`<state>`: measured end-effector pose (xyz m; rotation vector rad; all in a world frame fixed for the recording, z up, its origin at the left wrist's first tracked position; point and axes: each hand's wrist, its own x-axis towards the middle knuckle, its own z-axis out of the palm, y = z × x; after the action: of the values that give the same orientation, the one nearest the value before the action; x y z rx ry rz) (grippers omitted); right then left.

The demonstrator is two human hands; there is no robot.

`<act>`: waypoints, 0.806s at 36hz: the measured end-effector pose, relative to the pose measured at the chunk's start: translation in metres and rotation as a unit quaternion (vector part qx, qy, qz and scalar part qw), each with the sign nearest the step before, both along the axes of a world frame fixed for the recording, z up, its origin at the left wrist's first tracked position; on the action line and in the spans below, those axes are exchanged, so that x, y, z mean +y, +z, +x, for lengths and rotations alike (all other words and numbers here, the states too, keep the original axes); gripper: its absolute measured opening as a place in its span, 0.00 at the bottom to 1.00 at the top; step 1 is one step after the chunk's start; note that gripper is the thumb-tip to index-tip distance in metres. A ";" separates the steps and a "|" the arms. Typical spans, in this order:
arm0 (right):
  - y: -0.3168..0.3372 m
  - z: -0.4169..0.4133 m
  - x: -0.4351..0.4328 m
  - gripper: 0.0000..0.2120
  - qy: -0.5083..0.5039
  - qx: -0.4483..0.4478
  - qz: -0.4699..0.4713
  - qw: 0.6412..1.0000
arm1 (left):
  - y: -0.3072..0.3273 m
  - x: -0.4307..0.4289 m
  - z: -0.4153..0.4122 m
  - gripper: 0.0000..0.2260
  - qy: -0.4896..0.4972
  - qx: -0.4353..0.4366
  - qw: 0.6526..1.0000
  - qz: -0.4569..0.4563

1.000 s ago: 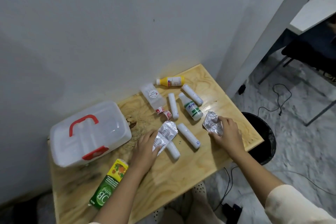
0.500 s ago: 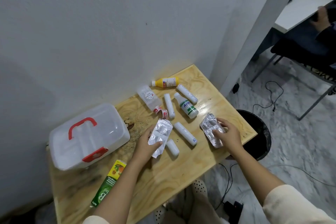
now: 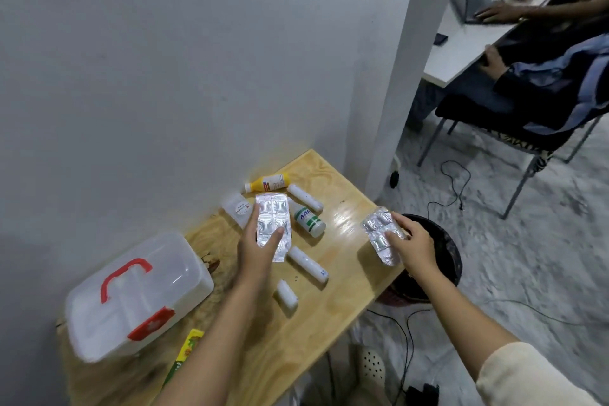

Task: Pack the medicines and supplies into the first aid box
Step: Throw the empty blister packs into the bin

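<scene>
Now left hand (image 3: 255, 249) gripping blister pack (image 3: 273, 222), right hand (image 3: 413, 245) gripping foil strip (image 3: 379, 234)

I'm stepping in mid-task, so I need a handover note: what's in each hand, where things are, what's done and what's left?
Left hand: holds a foil blister pack.
Right hand: holds a second blister pack.
First aid box: lid shut, at the table's left.
On the table: yellow bottle, green-labelled bottle, white tubes.
Done: nothing packed.
Left: open box, pack everything.

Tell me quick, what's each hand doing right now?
Left hand: holding a foil blister pack.
Right hand: holding another blister pack.
</scene>
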<state>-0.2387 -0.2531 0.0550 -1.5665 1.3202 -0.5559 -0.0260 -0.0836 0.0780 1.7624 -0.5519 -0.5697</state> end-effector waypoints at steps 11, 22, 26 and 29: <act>0.013 -0.063 -0.075 0.18 -0.103 0.013 0.007 0.995 | 0.015 -0.142 -0.062 0.24 -0.143 0.005 0.990 -0.013; -0.047 -0.117 -0.150 0.19 -0.151 0.037 0.073 0.985 | -0.043 -0.270 -0.134 0.32 -0.316 0.014 0.941 0.120; -0.075 -0.121 -0.171 0.20 -0.155 0.050 0.091 0.982 | -0.073 -0.307 -0.148 0.32 -0.349 0.000 0.922 0.167; -0.099 -0.123 -0.183 0.20 -0.154 0.056 0.110 0.980 | -0.099 -0.330 -0.157 0.31 -0.370 -0.019 0.907 0.201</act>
<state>-0.3620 -0.4361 -0.0444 -1.2343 1.6657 -0.4956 -0.1826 -0.4133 -0.0215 1.9193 -1.2200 -1.2476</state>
